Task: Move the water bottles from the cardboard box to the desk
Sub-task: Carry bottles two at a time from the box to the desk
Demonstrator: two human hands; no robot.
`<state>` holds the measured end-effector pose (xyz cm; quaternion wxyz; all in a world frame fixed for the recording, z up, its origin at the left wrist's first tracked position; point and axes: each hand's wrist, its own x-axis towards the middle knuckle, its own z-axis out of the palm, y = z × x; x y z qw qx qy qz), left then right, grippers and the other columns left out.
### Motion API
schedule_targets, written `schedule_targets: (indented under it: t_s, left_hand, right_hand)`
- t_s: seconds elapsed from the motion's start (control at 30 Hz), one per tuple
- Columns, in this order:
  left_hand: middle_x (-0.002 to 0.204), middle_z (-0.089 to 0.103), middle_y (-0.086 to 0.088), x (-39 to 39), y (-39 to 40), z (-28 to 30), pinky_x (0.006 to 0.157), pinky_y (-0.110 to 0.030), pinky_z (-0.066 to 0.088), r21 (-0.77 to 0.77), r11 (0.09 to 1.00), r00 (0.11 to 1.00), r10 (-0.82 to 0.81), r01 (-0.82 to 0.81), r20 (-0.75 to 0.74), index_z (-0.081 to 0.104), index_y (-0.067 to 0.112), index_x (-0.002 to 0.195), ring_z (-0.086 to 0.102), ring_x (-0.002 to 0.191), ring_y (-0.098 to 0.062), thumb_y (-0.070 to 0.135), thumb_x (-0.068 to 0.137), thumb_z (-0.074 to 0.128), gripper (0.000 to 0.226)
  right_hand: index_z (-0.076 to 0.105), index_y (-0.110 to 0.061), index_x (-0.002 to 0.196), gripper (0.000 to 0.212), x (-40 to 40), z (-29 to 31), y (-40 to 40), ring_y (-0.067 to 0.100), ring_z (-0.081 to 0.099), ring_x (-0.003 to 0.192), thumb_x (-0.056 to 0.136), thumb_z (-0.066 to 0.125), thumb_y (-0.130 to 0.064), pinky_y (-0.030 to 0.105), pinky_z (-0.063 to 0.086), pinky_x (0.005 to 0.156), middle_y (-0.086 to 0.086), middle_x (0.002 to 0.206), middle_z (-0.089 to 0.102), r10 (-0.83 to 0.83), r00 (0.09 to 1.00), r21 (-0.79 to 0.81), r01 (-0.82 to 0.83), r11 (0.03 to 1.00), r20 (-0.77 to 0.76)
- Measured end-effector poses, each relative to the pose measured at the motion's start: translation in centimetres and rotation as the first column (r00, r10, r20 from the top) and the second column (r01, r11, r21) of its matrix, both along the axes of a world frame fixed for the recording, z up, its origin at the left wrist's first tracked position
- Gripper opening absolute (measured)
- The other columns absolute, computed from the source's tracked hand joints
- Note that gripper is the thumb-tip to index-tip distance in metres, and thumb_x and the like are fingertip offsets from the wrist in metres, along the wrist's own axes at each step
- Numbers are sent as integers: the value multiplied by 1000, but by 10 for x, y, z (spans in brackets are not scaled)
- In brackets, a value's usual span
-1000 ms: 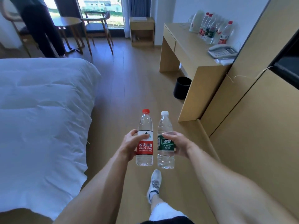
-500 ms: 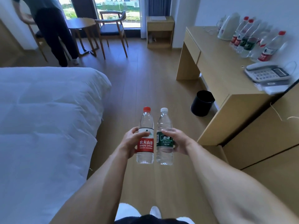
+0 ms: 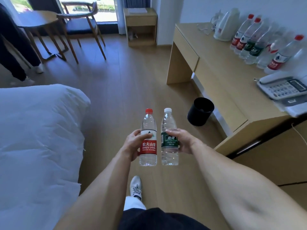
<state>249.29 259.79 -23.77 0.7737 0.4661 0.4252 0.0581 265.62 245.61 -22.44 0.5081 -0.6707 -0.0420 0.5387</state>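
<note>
Left hand (image 3: 135, 143) grips the red-cap bottle (image 3: 148, 138), right hand (image 3: 181, 141) the white-cap bottle (image 3: 169, 138), both upright over the floor as before. The worktop (image 3: 221, 77) with its bottle row (image 3: 259, 45) now looms nearer at right; a shoe (image 3: 136, 187) has stepped forward.

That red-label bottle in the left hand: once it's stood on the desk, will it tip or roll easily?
The red-label bottle looks full, so probably heavy for its size and steady upright. It is tall and narrow, so a sideways knock could likely topple it. Its round body would probably roll if laid down. The left hand grips its middle.
</note>
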Motion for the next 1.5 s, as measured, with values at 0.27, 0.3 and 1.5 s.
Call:
schedule_targets:
  t_s: [0.27,0.3,1.5]
  left_hand:
    - [111,74,-15,114,144,14,69,-44,60,-5,988,988,-156,156,2,61,18,127,74,86,-28,17,78,83,54]
    - [110,74,-14,129,156,15,69,-44,60,-9,985,985,-172,172,8,61,19,126,74,85,-28,17,78,82,53]
    - [117,73,-11,815,226,60,82,-51,59,106,648,608,-750,754,259,61,20,127,71,103,-36,19,69,83,62]
  right_hand:
    - [59,-12,126,38,88,13,112,37,63,116,91,70,-25,60,47,100,19,126,66,-146,989,16,146,989,-18]
    - [59,-12,124,37,100,11,121,38,63,115,91,69,-25,62,46,101,20,126,66,-161,987,27,161,987,-22]
    - [56,-9,126,64,637,53,149,41,68,106,73,85,-32,60,57,81,21,122,67,-781,624,225,759,611,17]
